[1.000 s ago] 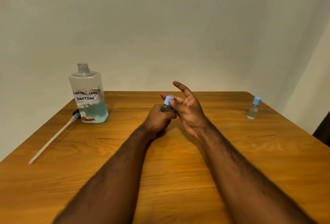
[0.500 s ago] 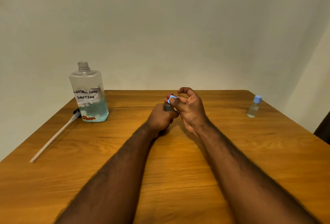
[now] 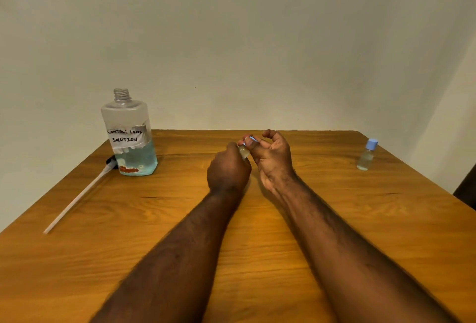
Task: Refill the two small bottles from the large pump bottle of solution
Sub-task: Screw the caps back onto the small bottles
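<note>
Change: the right grip (image 3: 274, 160) had its fingers spread wide a second ago. They are now curled in over the blue cap (image 3: 249, 139), which is pinched between thumb and fingertips.
Left grip (image 3: 229, 170): clenched round the small bottle (image 3: 243, 152), with only the pale neck showing above the knuckles. It has kept its place.
Small bottle: held at centre frame just above the worktop (image 3: 360, 219), leaning a little toward the right grip.
Cap: at the bottle's mouth. Whether its threads are still engaged cannot be told.
Meaning: this looks like a fresh hold taken between twists of the cap. The direction of the turn, on or off, is not clear, and the fill level is hidden in the fist.
Large bottle (image 3: 128, 142): upright at left of frame, unmoved, with its neck open and blue solution in its lower part.
Pump (image 3: 77, 200): lies on the worktop beside the large bottle, its tube running toward lower left.
Second small bottle (image 3: 365, 157): upright at far right, capped, with some clear liquid inside. It is well apart from both grips and untouched.
Task state: judging from this, the work is still on the centre bottle's cap and no pouring is under way.
</note>
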